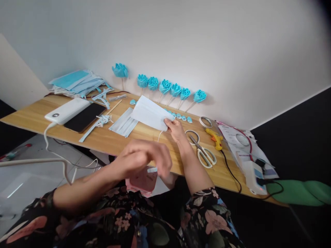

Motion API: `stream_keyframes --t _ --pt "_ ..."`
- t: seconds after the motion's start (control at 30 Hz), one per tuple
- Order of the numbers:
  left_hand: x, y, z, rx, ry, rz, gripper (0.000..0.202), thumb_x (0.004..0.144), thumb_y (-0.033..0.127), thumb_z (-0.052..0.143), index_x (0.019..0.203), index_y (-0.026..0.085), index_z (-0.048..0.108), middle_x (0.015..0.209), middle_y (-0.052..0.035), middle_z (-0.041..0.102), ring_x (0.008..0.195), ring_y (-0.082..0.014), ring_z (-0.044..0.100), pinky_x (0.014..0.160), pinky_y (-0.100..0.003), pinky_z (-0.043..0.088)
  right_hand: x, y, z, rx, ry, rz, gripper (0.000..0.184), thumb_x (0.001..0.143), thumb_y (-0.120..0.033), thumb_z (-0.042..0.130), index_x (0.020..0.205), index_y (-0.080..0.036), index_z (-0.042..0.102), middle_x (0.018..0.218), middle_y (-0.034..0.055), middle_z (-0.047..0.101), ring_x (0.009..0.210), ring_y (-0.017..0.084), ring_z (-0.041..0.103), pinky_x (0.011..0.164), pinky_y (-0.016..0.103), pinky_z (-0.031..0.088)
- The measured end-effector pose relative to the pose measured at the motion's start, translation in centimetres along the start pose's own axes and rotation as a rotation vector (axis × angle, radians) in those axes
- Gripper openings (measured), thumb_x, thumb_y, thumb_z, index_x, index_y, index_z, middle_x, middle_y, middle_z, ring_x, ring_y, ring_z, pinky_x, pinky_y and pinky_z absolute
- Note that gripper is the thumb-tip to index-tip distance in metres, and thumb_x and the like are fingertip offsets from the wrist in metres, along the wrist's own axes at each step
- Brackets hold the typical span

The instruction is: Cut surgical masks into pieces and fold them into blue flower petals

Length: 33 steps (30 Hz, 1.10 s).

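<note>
My right hand (pixel 175 129) pinches the lower right corner of a white face mask (pixel 148 113), held tilted above the table. A thin white ear loop hangs from the mask down toward my left hand (pixel 147 156). That hand is slightly blurred, closed with its fingers bent downward in front of the table edge. Whether the loop runs into its fingers, I cannot tell. Just below them shows a small pale blue strip (pixel 152 169). A pleated pale blue mask piece (pixel 124 123) lies flat on the table, left of the held mask.
Blue mask-fabric roses (pixel 164 86) on sticks lean along the wall, with small blue petals (pixel 184 118) before them. Scissors (pixel 204 153), tape rolls (pixel 205 122) and a yellow glue gun (pixel 215 138) lie right. A mask stack (pixel 74 83), power bank (pixel 67 110) and phone (pixel 84 117) sit left.
</note>
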State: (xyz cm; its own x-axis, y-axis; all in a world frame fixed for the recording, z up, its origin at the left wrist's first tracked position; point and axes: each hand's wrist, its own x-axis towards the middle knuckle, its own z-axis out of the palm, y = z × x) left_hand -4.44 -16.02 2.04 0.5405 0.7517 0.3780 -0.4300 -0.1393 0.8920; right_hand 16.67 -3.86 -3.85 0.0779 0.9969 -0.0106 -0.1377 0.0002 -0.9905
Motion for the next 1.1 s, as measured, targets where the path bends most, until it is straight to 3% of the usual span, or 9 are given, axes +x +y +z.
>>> stream_keyframes --t 0.07,0.2,0.3,0.4,0.53,0.67,0.8,0.97,1.1 --pt "1.5 -0.8 -0.7 -0.091 0.046 -0.039 0.048 0.09 0.062 0.057 0.07 0.02 0.072 0.066 -0.0087 0.064 0.069 -0.0219 0.062 0.067 -0.038 0.05 -0.1 -0.1 0.1 0.014 0.001 -0.02 0.048 0.052 -0.057 0.088 0.078 -0.019 0.073 0.073 0.0007 0.073 0.075 0.019 0.066 0.069 0.032 0.053" --pt "4.0 -3.3 -2.9 -0.16 0.451 -0.14 0.034 0.085 0.047 0.069 0.072 0.016 0.068 0.069 -0.004 0.06 0.064 -0.0138 0.054 0.061 -0.028 0.042 0.0 -0.4 0.1 0.07 0.002 -0.04 0.052 0.05 -0.058 0.089 0.081 -0.02 0.073 0.078 0.0017 0.075 0.078 0.02 0.067 0.07 0.033 0.055" --pt "4.8 -4.7 -4.0 -0.209 0.701 -0.123 0.023 0.078 0.035 0.077 0.092 0.019 0.069 0.092 -0.0027 0.067 0.077 -0.0117 0.059 0.07 -0.025 0.043 0.2 -0.4 0.0 0.116 -0.006 -0.069 0.053 0.051 -0.057 0.089 0.086 -0.021 0.075 0.088 0.002 0.078 0.085 0.021 0.069 0.073 0.033 0.057" --pt "5.7 -5.4 -4.1 -0.226 0.651 -0.102 0.031 0.078 0.034 0.078 0.106 0.025 0.068 0.12 -0.0033 0.068 0.106 -0.0158 0.061 0.084 -0.026 0.045 0.2 -0.2 -0.1 0.108 -0.004 -0.077 0.052 0.052 -0.059 0.088 0.085 -0.021 0.075 0.091 0.0026 0.079 0.092 0.023 0.07 0.073 0.034 0.057" --pt "7.7 -5.8 -3.5 -0.327 0.571 -0.089 0.035 0.075 0.034 0.08 0.105 0.022 0.068 0.124 -0.0063 0.069 0.123 -0.0239 0.059 0.094 -0.032 0.047 0.1 -0.3 0.1 0.097 -0.018 -0.067 0.052 0.054 -0.059 0.087 0.087 -0.02 0.074 0.089 0.0027 0.079 0.09 0.023 0.071 0.074 0.033 0.057" --pt "9.8 -6.0 -2.9 -0.431 0.573 -0.082 0.037 0.075 0.03 0.078 0.107 0.018 0.066 0.117 -0.0088 0.073 0.12 -0.028 0.062 0.098 -0.039 0.051 -0.1 -0.5 0.3 0.115 -0.018 -0.064 0.054 0.055 -0.057 0.087 0.093 -0.021 0.074 0.092 0.0026 0.079 0.09 0.023 0.071 0.078 0.035 0.057" --pt "11.3 -5.8 -3.3 -0.438 0.638 -0.03 0.031 0.078 0.022 0.072 0.108 0.017 0.065 0.118 -0.008 0.072 0.12 -0.0269 0.063 0.1 -0.039 0.052 -0.1 -0.3 0.3 0.089 -0.043 -0.034 0.056 0.053 -0.057 0.088 0.093 -0.02 0.074 0.091 0.0032 0.079 0.088 0.023 0.071 0.075 0.034 0.057" --pt "12.6 -5.4 -5.4 -0.383 0.671 -0.048 0.031 0.073 0.023 0.074 0.102 0.013 0.067 0.111 -0.0093 0.073 0.107 -0.026 0.067 0.09 -0.036 0.055 0.0 -0.2 0.0 0.077 -0.08 -0.039 0.048 0.055 -0.055 0.088 0.086 -0.021 0.074 0.085 0.0004 0.075 0.074 0.016 0.065 0.063 0.027 0.054" --pt "13.4 -5.3 -7.5 -0.199 0.637 -0.116 0.038 0.065 0.03 0.081 0.097 0.012 0.07 0.097 -0.0097 0.075 0.088 -0.0239 0.069 0.077 -0.033 0.054 -0.1 -0.8 -0.4 0.099 -0.095 -0.064 0.049 0.069 -0.065 0.075 0.098 -0.025 0.075 0.1 0.002 0.076 0.086 0.017 0.066 0.066 0.026 0.054"
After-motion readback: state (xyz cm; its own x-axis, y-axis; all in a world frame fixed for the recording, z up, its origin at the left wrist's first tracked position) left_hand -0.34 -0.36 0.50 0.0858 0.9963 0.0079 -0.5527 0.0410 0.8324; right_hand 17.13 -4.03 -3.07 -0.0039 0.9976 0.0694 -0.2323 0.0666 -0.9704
